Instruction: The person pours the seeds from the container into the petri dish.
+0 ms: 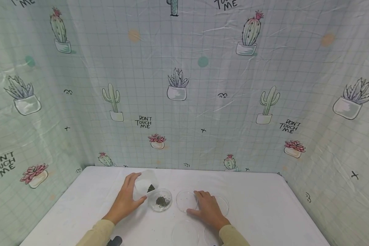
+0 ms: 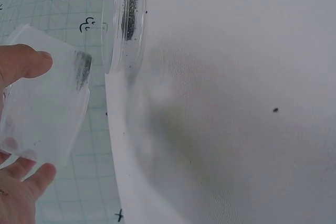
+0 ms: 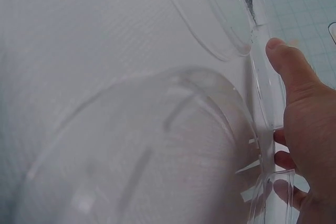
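My left hand holds a translucent white plastic container, thumb on the near side and fingers on the far side. The container tilts toward a clear petri dish, and dark granules lie near its lower edge. More dark granules form a loose heap in that dish; the left wrist view shows the dish edge-on. My right hand rests over the right side of a second clear petri dish, its thumb and fingers spread at the rim. No granules show there.
Further clear dishes stand around my right hand: one dish behind it to the right, another dish nearer me, and one partly under my right forearm. A dark object is beside my left sleeve. A cactus-print curtain borders the white table.
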Demonstrator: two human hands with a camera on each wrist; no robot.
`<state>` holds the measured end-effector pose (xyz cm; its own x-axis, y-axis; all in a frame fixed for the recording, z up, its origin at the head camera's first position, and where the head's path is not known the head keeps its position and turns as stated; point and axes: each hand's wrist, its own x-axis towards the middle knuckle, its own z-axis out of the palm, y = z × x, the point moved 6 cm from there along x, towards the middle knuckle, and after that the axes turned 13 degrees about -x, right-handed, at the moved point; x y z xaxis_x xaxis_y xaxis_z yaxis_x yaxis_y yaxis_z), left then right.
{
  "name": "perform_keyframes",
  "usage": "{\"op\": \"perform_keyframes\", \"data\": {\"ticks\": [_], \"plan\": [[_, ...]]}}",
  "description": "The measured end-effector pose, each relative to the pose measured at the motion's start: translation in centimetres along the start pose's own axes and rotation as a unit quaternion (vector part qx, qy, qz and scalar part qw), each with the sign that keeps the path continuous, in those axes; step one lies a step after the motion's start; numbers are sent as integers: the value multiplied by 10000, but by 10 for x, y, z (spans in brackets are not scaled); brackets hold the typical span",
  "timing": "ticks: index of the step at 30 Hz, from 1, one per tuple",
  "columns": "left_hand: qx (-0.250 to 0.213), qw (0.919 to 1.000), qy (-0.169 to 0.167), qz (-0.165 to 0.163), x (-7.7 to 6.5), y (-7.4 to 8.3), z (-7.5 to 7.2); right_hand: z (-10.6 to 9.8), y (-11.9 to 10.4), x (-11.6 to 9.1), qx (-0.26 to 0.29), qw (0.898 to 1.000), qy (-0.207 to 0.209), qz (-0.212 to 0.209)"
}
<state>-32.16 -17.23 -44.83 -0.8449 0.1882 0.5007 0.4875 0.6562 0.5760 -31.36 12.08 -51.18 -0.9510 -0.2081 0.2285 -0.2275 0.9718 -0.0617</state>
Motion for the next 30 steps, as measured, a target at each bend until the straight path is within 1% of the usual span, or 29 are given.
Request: {"op": "perform_keyframes", "data": {"ticks": [12, 19, 25, 30], "plan": [[14, 9999, -48, 126, 2, 7, 4, 2, 1, 0, -8, 10000, -38, 39], [98, 9995, -116, 286, 3, 12, 7, 2, 1, 1, -94, 9999, -35, 39], [83, 9989, -160, 423, 4, 15, 10, 1, 1, 0, -102, 9999, -24, 53], [112, 9977, -200, 641, 5, 19, 12, -2, 0, -2, -54, 9999, 132, -33]]}}
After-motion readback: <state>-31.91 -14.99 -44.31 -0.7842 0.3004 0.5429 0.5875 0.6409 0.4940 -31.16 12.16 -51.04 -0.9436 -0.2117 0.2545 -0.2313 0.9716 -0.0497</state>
